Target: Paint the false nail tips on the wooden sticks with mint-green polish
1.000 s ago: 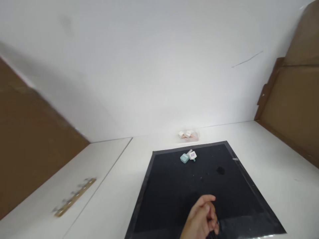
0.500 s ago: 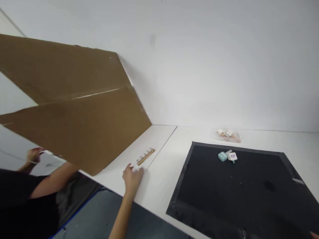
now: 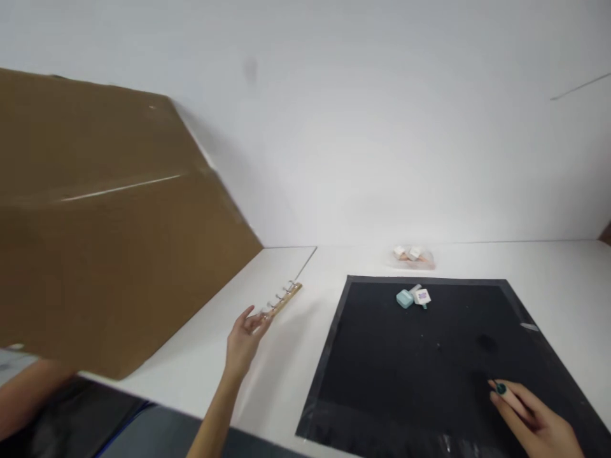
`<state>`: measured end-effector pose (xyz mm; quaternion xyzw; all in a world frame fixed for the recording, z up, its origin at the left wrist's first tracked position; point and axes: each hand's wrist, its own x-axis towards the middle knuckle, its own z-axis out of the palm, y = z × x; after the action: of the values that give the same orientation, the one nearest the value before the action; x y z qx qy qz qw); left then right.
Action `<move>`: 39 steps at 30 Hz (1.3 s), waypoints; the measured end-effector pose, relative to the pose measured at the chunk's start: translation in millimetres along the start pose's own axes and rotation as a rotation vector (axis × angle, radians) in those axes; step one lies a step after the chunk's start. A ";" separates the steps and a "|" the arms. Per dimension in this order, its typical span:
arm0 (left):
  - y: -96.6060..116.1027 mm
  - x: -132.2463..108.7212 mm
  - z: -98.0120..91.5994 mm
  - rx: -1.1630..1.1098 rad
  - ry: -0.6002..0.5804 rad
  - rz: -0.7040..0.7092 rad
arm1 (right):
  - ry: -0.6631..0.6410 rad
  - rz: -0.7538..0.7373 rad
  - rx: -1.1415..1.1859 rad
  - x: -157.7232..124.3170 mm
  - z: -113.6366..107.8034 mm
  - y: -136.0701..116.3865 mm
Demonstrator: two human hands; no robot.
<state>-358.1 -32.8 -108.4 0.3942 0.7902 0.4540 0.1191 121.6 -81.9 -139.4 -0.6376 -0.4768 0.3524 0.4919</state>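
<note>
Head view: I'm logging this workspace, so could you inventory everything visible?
Table: 1, white, across view
Mat: 1, black, on table
Rounded block: 1, teal, mat's far part
Square block: 1, white, purple-marked, beside rounded block
Strip: 1, pale, behind blocks
Tray: 1, clear, behind mat
Tray pieces: at least 2, white, inside tray
Hook rack: 1, brown with metallic hooks, left of mat
Small item: 1, green-ended, over mat's right
Cardboard: 2, brown, left and right
Wall: 1, white, background
Co-worker's arm: 1, bare, lower left
Lower surface: 1, grey, lower left
Left hand: 1, bare, holding rack's near end
Right hand: 1, bare, holding small item
</note>
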 end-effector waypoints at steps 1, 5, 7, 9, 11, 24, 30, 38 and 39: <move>14.5 -13.2 13.7 -0.117 -0.072 0.060 | 0.016 -0.006 0.000 2.1 -1.6 -0.4; 76.9 -92.7 71.9 -0.285 -0.516 0.236 | 0.049 -0.020 0.006 8.9 -6.3 2.0; 102.7 -135.0 98.9 -0.291 -0.772 0.322 | 0.068 -0.021 0.003 13.9 -11.9 3.0; 121.3 -168.6 123.3 -0.250 -0.957 0.366 | 0.094 -0.011 -0.021 21.3 -21.0 1.4; 132.5 -190.6 144.4 -0.207 -1.055 0.374 | 0.109 -0.001 -0.050 31.1 -32.0 -4.3; 156.4 -148.5 160.2 -0.034 -1.065 0.697 | -0.032 -0.077 -0.005 105.6 -43.0 -64.2; 197.5 -111.1 207.2 0.245 -0.925 1.001 | -0.127 -0.083 0.010 127.1 -18.7 -41.6; 203.4 -94.0 233.0 0.179 -0.950 0.948 | -0.076 -0.074 -0.031 140.8 -37.8 -15.6; 201.5 -93.2 231.0 0.143 -0.937 0.921 | -0.083 -0.079 -0.037 141.1 -38.0 -15.3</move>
<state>-66.7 98.9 -90.0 0.8545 0.4338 0.1852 0.2176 194.5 42.7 -111.7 -0.6122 -0.5278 0.3500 0.4734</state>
